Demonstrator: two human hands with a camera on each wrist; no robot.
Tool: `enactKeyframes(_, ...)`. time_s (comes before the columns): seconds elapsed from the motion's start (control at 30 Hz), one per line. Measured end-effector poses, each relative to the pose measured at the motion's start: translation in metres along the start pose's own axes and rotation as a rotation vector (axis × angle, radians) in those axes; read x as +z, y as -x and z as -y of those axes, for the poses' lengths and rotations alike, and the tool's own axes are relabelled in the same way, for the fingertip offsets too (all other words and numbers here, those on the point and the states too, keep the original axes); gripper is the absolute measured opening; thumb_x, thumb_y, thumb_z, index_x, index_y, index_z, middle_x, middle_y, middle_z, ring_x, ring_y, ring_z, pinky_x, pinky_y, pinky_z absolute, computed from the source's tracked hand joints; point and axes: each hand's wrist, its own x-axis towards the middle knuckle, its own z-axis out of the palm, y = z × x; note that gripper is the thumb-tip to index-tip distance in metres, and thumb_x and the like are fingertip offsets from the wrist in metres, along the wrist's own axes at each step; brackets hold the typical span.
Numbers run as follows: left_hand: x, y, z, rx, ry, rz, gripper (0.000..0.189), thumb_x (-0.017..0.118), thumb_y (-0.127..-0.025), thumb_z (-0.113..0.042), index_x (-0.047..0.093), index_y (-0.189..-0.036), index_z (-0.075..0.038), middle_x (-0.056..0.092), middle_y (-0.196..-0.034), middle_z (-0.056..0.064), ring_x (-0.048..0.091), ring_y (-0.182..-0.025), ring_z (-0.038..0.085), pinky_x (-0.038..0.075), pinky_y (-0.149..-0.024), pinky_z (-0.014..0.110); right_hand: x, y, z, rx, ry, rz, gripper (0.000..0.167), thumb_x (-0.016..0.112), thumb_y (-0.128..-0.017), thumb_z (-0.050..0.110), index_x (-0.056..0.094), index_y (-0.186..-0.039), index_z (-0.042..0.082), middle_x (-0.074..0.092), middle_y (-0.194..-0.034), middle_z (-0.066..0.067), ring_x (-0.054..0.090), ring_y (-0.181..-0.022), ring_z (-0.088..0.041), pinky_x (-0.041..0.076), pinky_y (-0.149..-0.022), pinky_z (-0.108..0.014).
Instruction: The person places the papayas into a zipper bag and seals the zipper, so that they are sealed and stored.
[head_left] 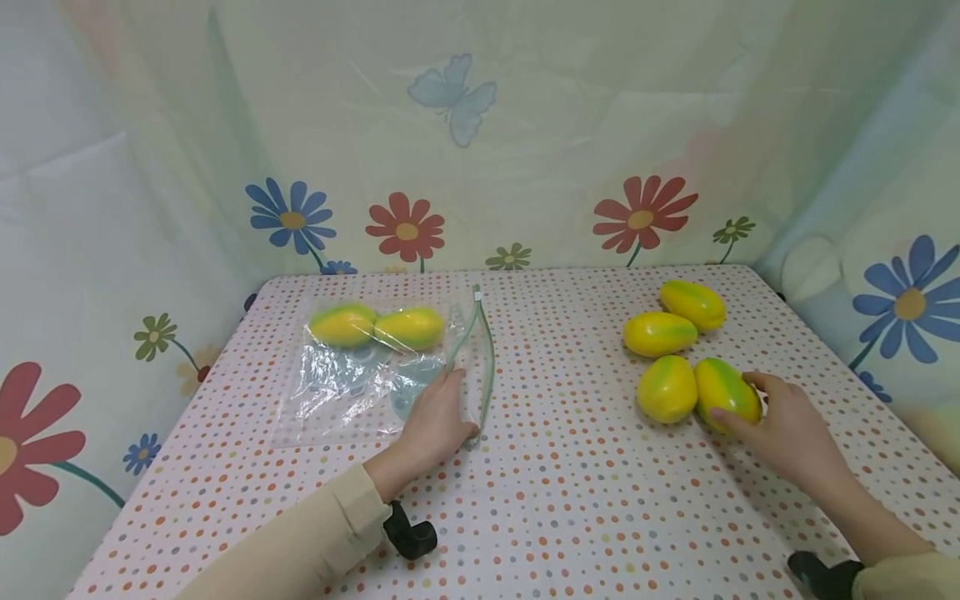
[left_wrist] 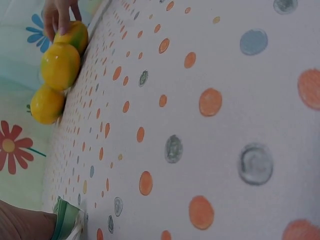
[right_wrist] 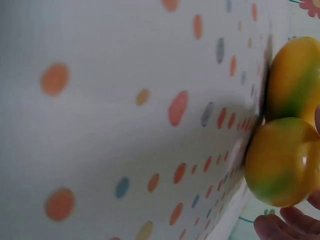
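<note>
My left hand (head_left: 435, 421) grips the open edge of a clear zip bag (head_left: 292, 417), whose green zip strip (head_left: 489, 367) stands parted. In the left wrist view the thumb lies against that green strip (left_wrist: 62, 217). Two yellow-green mangoes, a left one (head_left: 343, 325) and a right one (head_left: 409, 329), lie inside the bag toward its far side. My right hand (head_left: 787, 425) holds another mango (head_left: 726, 393) on the right of the table, thumb on the near side and fingers on the far side. A neighbouring mango (head_left: 667, 389) sits right against it.
Two more mangoes, one nearer (head_left: 660, 334) and one farther (head_left: 693, 304), lie behind the held one. A dotted cloth (head_left: 555, 500) covers the table. Flower-printed curtains (head_left: 525, 158) stand behind and at both sides. Black wrist mounts (head_left: 411, 533) sit near both cuffs.
</note>
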Motion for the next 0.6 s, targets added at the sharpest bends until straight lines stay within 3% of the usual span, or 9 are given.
enactKeyframes(0.23,0.000,0.000,-0.001,-0.015,0.002,0.003,0.086,0.087,-0.076,-0.005,0.043,-0.149,0.004,0.039,-0.159,0.026,0.044,-0.144,0.042,0.040,-0.117,0.052,0.009,-0.004,-0.002,0.049,-0.011,-0.016,0.097,0.076,-0.090,0.034,0.022,-0.144,-0.026,0.037,-0.127,-0.051,0.046,-0.105,-0.059,0.045,-0.083,-0.069)
enactKeyframes(0.4,0.001,-0.001,-0.001,-0.021,-0.005,0.003,0.086,0.087,-0.076,-0.006,0.043,-0.149,0.003,0.038,-0.159,0.026,0.043,-0.144,0.042,0.040,-0.117,0.052,0.005,-0.004,-0.008,0.035,-0.009,-0.031,0.088,0.069,-0.094,0.029,0.022,-0.146,-0.024,0.036,-0.128,-0.051,0.045,-0.106,-0.060,0.045,-0.082,-0.070)
enactKeyframes(0.57,0.002,-0.001,0.000,-0.027,-0.002,0.002,0.085,0.086,-0.077,-0.005,0.043,-0.150,0.003,0.038,-0.160,0.026,0.042,-0.145,0.042,0.039,-0.117,0.052,-0.014,-0.007,-0.023,0.063,-0.058,-0.011,0.089,0.061,-0.101,0.039,0.015,-0.153,-0.017,0.031,-0.138,-0.051,0.042,-0.112,-0.064,0.049,-0.081,-0.069)
enactKeyframes(0.6,0.002,-0.001,0.000,-0.028,0.000,0.001,0.086,0.086,-0.077,-0.005,0.043,-0.150,0.003,0.038,-0.160,0.026,0.042,-0.145,0.042,0.039,-0.118,0.052,-0.018,-0.008,-0.025,0.080,-0.087,-0.011,0.089,0.059,-0.102,0.040,0.012,-0.155,-0.015,0.028,-0.143,-0.051,0.041,-0.115,-0.065,0.054,-0.080,-0.061)
